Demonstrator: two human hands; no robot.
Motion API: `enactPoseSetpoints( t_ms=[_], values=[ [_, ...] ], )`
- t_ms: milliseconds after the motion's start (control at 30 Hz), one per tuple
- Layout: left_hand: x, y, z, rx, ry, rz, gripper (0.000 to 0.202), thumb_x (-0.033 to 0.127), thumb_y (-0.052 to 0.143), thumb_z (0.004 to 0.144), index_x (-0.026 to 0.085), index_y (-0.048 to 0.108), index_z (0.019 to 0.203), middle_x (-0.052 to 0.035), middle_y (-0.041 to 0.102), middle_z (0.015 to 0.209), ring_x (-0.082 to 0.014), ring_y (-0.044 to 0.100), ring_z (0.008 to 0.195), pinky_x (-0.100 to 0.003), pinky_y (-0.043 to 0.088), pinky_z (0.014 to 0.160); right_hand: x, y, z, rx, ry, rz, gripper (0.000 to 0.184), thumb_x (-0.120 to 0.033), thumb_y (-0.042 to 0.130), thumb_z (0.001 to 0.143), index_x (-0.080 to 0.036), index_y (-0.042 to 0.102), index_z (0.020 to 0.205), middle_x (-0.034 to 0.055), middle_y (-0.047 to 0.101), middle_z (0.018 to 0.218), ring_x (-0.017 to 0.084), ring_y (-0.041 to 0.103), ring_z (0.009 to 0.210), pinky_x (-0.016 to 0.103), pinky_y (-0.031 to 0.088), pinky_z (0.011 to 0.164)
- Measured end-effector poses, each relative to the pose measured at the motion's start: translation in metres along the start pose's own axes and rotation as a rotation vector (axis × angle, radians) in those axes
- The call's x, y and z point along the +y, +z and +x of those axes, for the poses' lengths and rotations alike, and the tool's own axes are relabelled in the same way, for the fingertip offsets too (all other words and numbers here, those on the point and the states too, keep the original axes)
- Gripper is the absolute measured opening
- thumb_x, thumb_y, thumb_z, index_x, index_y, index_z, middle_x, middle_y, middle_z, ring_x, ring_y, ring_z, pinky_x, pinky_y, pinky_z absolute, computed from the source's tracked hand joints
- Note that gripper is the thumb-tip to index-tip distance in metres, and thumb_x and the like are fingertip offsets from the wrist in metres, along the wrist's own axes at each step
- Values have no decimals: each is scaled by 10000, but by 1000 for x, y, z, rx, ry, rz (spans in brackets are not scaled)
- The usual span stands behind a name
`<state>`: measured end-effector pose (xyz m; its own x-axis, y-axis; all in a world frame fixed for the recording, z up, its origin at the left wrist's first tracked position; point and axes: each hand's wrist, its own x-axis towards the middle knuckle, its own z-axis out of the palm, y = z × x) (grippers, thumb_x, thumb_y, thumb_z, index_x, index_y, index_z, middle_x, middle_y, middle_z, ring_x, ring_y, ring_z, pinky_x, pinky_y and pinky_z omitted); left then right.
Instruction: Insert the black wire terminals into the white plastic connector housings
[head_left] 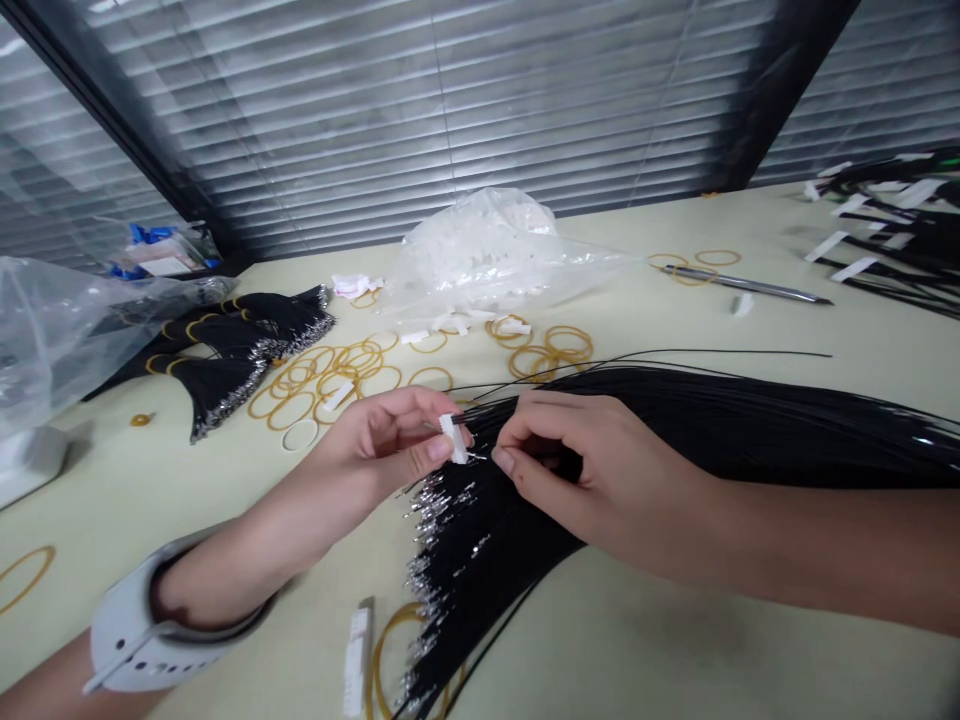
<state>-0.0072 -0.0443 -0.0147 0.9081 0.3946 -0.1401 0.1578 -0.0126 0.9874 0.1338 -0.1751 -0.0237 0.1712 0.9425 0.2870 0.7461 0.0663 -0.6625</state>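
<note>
A grey watch band is worn behind the left hand, whose fingers are closed on a white connector, likely light and stiff. Just beside them, a thin wire seems pinched by the right hand; probably limp, it is best gripped behind its tip.
</note>
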Motion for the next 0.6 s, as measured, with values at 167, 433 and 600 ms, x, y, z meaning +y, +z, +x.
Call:
enactPoseSetpoints(
  t_ms=[167, 433, 600],
  values=[
    [1, 0, 1, 21, -16, -2, 137, 185, 572, 764, 162, 525, 891, 20, 573, 741, -47, 509, 687, -129, 376, 626, -1, 0, 0, 5, -1, 0, 138, -191, 469, 781, -153, 547, 675, -39, 513, 646, 39, 441, 587, 178, 340, 583],
    [2, 1, 2, -9, -9, 33, 100, 176, 546, 777, 161, 517, 872, 25, 565, 729, -42, 498, 676, -124, 367, 617, 1, 2, 0, -8, -5, 14, 128, -181, 462, 783, -155, 536, 681, -41, 516, 663, 34, 450, 603, 167, 338, 575],
    [3, 2, 1, -1, -14, 94, 137, 195, 571, 757, 152, 524, 879, 5, 569, 755, -58, 507, 703, -138, 385, 625, 1, 1, 1, -23, -20, -16, 132, -187, 460, 789, -154, 528, 680, -41, 516, 662, 35, 447, 599, 172, 339, 581]
  ],
)
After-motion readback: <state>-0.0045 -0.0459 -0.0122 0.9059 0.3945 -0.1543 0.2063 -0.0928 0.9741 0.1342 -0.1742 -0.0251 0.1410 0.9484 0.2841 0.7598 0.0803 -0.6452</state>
